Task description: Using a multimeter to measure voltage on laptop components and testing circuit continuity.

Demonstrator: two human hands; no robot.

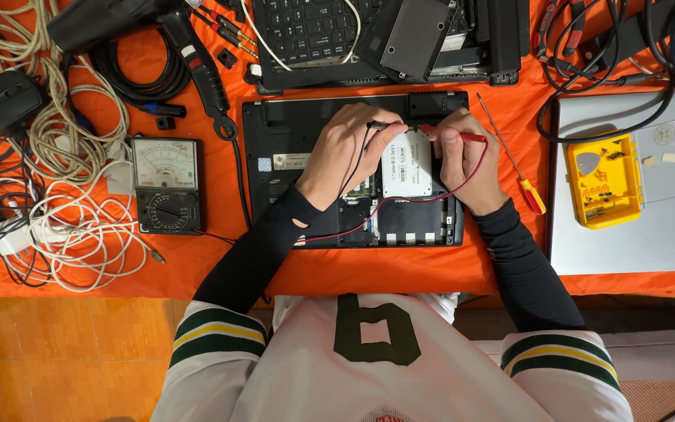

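A: Hands?
B: Left hand (347, 148) is closed around a black test probe (379, 125); right hand (466, 160) is pinched shut on a red test probe (451, 134). Both tips are held at the top edge of a white drive (406, 164).
A: Where is the drive seated?
B: In a bay of the opened black laptop base (275, 137), lying upside down on the orange cloth (384, 270). Red and black leads are run across the base toward an analog multimeter (166, 184) at the left.
A: Containers?
B: A yellow parts box (603, 181) is set on a silver laptop lid (634, 242) at the right, its clear lid (666, 148) swung open. A few small dark screws are seen in its compartments; the exact count cannot be told.
A: Rest?
B: A red-and-yellow-handled screwdriver (519, 164) just right of the right hand, a black mouse (5, 100) and tangled white cables (80, 227) far left.
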